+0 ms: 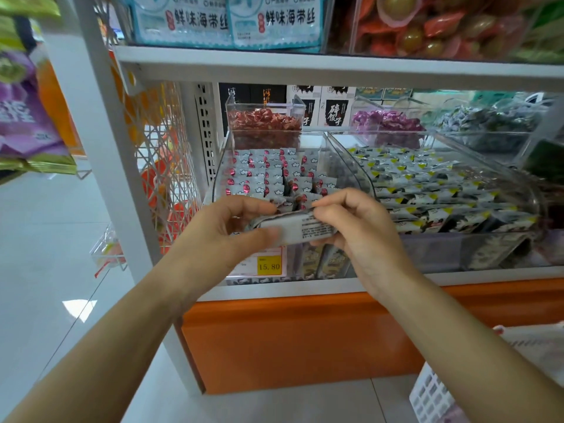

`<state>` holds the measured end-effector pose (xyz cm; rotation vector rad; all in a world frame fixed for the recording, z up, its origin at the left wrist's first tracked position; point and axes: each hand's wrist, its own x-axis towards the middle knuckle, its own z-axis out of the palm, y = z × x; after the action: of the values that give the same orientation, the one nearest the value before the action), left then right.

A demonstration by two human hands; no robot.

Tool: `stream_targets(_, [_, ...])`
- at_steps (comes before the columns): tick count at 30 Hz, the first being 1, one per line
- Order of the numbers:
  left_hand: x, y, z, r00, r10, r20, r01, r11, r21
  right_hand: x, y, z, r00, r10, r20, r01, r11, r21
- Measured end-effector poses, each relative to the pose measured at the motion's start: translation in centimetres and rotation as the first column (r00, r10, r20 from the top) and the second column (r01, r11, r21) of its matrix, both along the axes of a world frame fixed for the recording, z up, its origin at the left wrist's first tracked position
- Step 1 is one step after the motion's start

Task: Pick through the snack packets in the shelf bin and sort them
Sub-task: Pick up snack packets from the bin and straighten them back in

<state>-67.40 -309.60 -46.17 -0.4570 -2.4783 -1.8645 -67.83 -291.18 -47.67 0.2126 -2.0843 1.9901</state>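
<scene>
A clear plastic shelf bin [218,178] holds rows of small silver snack packets with red marks [268,174]. In front of its near edge, both hands hold a small stack of silver packets [300,228] with printed backs facing me. My left hand [222,230] grips the stack's left end, thumb across the front. My right hand [357,227] pinches the stack's right end from above, fingers curled over its top edge.
A second clear bin [518,190] to the right holds black, white and yellow packets. Smaller bins of red [265,122] and purple [386,122] sweets stand behind. A yellow price tag [268,265] hangs below. A white basket [433,395] sits at lower right; wire rack [164,166] at left.
</scene>
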Motion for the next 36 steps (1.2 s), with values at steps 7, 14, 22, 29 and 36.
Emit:
stream_targets(7, [-0.5,0.2,-0.6,0.981,0.172,-0.089,-0.168,0.984,0.053,0.5,-0.3,-0.1,0.995,0.049,-0.081,-0.038,0.99,0.135])
stream_targets(14, [-0.6,-0.1,-0.1,0.99,0.104,-0.09,-0.099,0.993,0.065,0.5,-0.6,-0.1,0.992,0.063,-0.106,-0.061,0.998,0.022])
stream_targets(22, [-2.2,-1.2,0.7,0.889,0.257,-0.378,-0.308,0.948,-0.079,-0.2,-0.3,0.4,0.995,0.055,-0.083,-0.051,0.997,0.05])
stream_targets(29, [-4.3,-2.9,-1.7,0.864,0.063,-0.5,-0.442,0.573,-0.69,-1.9,-0.3,0.7,0.988,-0.147,-0.048,0.149,0.988,0.038])
stream_targets(36, [-4.2,-2.9,-2.2,0.884,0.059,-0.464,-0.407,0.588,-0.699,-5.1,-3.1,2.3,0.96,-0.196,-0.202,0.238,0.948,0.211])
